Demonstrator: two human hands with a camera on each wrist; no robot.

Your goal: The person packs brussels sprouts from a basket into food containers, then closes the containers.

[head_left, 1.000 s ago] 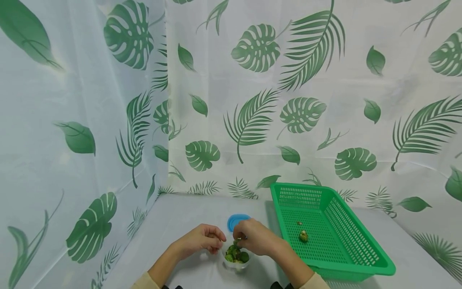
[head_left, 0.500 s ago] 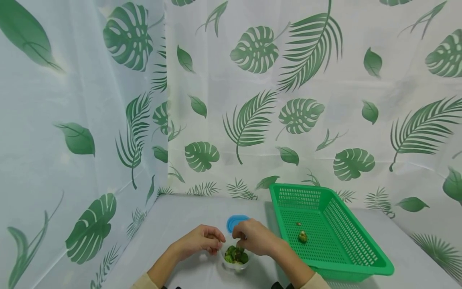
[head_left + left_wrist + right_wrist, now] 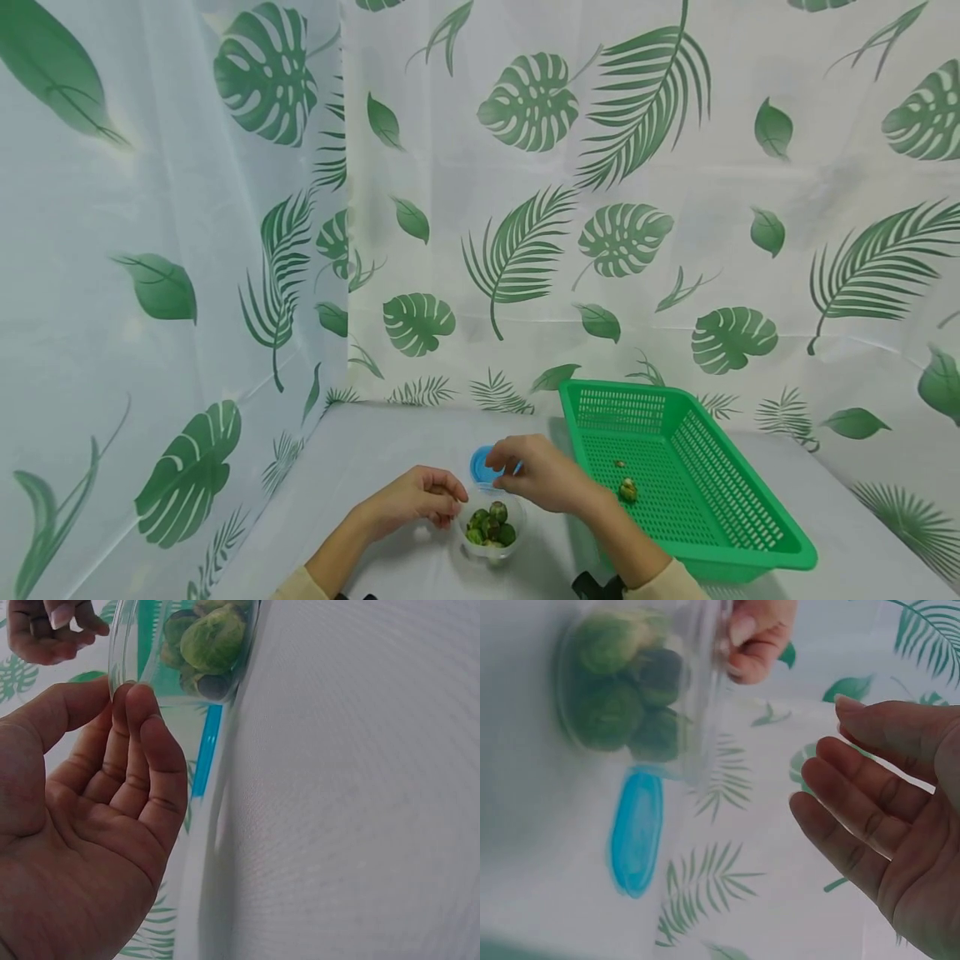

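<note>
A clear round plastic container (image 3: 491, 553) stands on the white tabletop with several Brussels sprouts (image 3: 214, 639) inside. My left hand (image 3: 420, 498) pinches its rim between thumb and fingertips, which the left wrist view shows close up. Above the container's far right side hovers my right hand (image 3: 547, 475), its fingers loosely bent and apart, with nothing between them in the right wrist view (image 3: 900, 817). A blue lid (image 3: 481, 468) lies flat just behind the container, partly covered by the right hand.
To the right stands a green slotted plastic basket (image 3: 802, 554). One Brussels sprout (image 3: 628, 490) and a small pale scrap (image 3: 619, 463) lie on its floor. Leaf-patterned curtains (image 3: 420, 267) close off the back and left of the table.
My right hand has let go of a Brussels sprout into the container and risen up and away from it. My left hand keeps its place at the rim.
</note>
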